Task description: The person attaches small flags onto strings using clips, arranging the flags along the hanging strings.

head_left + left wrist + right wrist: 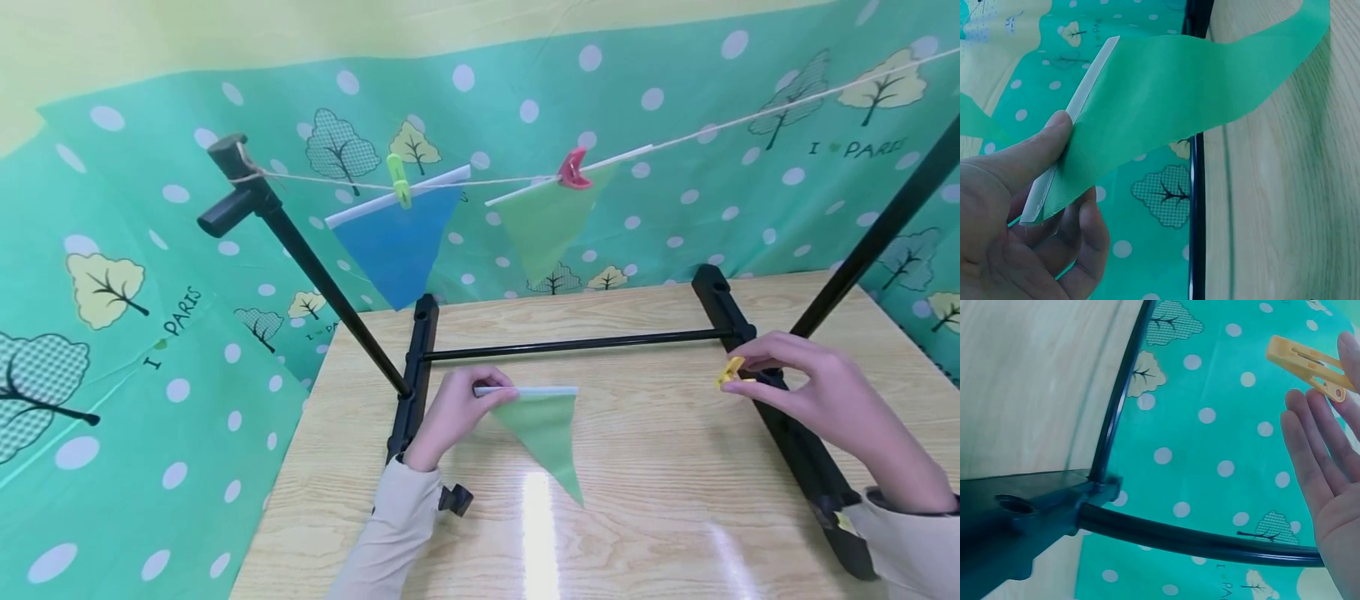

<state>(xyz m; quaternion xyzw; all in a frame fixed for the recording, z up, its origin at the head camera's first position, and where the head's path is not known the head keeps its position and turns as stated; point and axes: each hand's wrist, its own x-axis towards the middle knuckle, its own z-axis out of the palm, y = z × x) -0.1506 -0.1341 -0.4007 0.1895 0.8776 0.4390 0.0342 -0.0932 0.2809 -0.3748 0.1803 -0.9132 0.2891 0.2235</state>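
A green triangular pennant [546,429] with a white top band is pinched at its left corner by my left hand [461,408]; its tip hangs down over the table. In the left wrist view the thumb presses on the white band of the pennant [1141,94]. To the right, my right hand [825,392] pinches a yellow clothespin [729,372] between thumb and fingers. The right wrist view shows the same clothespin [1307,362]. Above, a white string [495,181] carries a blue pennant [408,233] under a green clothespin [400,181] and a light green pennant [551,221] under a red clothespin [575,169].
A black frame stands on the wooden table [637,467]: a left post [322,287], a right post [885,225] and a low crossbar [577,344]. The string is tied to the left post's top. Behind hangs a dotted green cloth [675,183] with printed trees.
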